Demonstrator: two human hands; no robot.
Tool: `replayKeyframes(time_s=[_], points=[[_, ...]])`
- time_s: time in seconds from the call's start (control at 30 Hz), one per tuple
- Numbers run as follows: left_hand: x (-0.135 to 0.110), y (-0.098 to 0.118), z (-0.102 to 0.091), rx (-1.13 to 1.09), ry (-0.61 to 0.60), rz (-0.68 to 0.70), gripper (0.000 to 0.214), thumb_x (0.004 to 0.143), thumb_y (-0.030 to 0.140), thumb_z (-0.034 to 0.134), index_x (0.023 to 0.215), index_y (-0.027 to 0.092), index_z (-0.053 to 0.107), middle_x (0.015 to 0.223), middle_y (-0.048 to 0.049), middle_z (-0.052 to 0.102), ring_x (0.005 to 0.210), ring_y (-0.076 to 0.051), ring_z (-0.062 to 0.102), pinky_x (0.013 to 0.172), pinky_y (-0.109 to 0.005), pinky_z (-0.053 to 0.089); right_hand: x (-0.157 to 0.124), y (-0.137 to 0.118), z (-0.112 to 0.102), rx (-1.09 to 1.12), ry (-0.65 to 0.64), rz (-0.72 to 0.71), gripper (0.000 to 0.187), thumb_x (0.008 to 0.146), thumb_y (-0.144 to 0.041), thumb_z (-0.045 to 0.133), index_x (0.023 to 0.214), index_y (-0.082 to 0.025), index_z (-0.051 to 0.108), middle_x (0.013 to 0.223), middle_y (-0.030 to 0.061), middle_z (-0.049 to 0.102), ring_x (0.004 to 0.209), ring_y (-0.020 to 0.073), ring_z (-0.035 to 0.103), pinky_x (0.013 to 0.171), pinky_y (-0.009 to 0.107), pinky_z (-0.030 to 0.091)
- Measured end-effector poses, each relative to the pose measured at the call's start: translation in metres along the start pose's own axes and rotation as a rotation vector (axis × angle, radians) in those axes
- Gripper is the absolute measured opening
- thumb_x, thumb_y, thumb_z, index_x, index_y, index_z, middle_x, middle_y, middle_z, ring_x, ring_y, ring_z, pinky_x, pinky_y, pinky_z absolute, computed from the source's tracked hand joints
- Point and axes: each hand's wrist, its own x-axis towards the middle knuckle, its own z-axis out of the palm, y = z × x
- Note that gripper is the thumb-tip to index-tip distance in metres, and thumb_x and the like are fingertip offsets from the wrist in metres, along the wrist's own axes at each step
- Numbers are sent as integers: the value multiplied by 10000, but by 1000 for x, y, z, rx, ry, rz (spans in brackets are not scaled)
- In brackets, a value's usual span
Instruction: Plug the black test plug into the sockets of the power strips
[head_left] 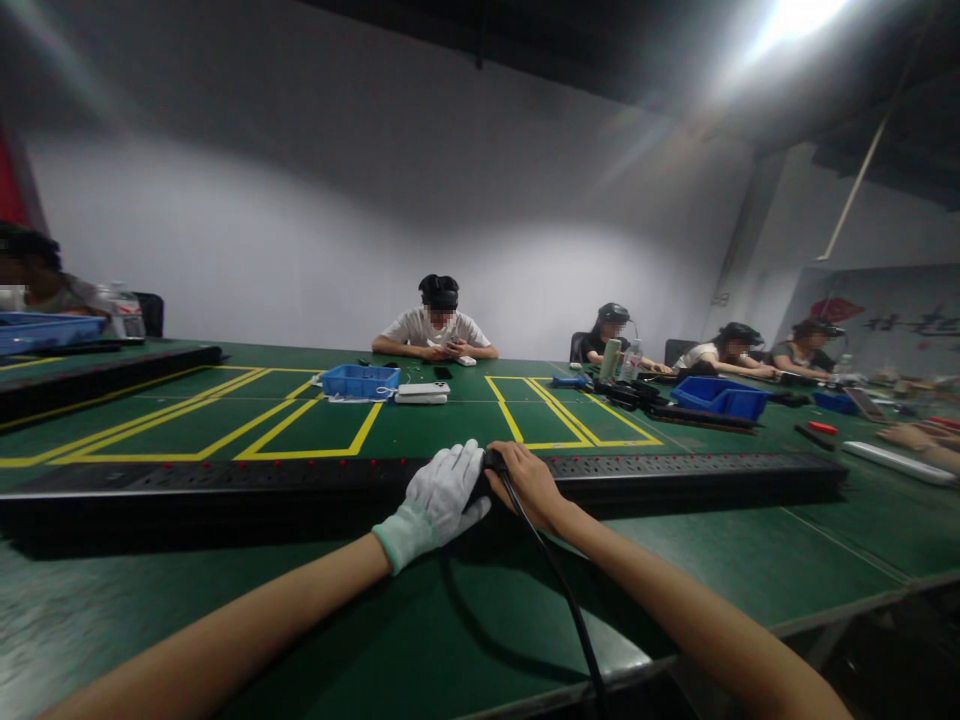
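A long black power strip (675, 472) with a row of sockets and small red points lies across the green table in front of me. My left hand (444, 492), in a white glove with a mint cuff, is closed over the strip, fingers on its top and thumb on the near side. Just beside it, my bare right hand (528, 482) grips a black plug (493, 460) at the strip's top. From the plug a black cable (559, 580) runs down toward the table's near edge. My right fingers partly cover the plug, so how deep it sits cannot be seen.
Yellow tape outlines (360, 432) mark the table (442, 425). Beyond the strip are a blue bin (360, 380), a white box (421, 393) and a larger blue bin (720, 397). Another long strip (112, 378) lies left. Several people sit around the table.
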Motion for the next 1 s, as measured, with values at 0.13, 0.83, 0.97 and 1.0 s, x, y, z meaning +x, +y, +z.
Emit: replayKeyframes(time_s=[0.13, 0.83, 0.97, 1.0], points=[[-1, -2, 4, -33, 40, 12, 605, 821, 412, 475, 1316, 77, 385, 1211, -180, 549, 1128, -292, 507, 952, -428, 420, 0, 0, -1, -7, -11, 7, 264, 860, -244, 499, 1111, -178, 451, 1007, 92, 582, 907, 216, 565, 807, 354, 491], [-4, -7, 5, -13, 41, 41, 567, 841, 474, 450, 1251, 84, 479, 1206, -186, 559, 1178, -307, 470, 986, -478, 369, 0, -1, -2, 0, -13, -2, 272, 860, -256, 508, 1118, -186, 457, 1008, 91, 580, 917, 220, 563, 821, 363, 482], [-4, -6, 6, -3, 60, 41, 582, 845, 478, 442, 1265, 75, 469, 1200, -191, 563, 1172, -315, 475, 972, -473, 379, 1, -1, -3, -3, -6, 1, 263, 863, -261, 506, 1114, -192, 465, 1003, 88, 584, 911, 219, 562, 820, 365, 480], [-4, -6, 6, -6, 66, 39, 567, 846, 475, 444, 1251, 81, 484, 1191, -188, 570, 1167, -314, 479, 969, -472, 382, 2, -1, -4, 0, -6, 2, 262, 862, -259, 510, 1112, -194, 468, 1001, 87, 587, 907, 218, 565, 817, 364, 480]])
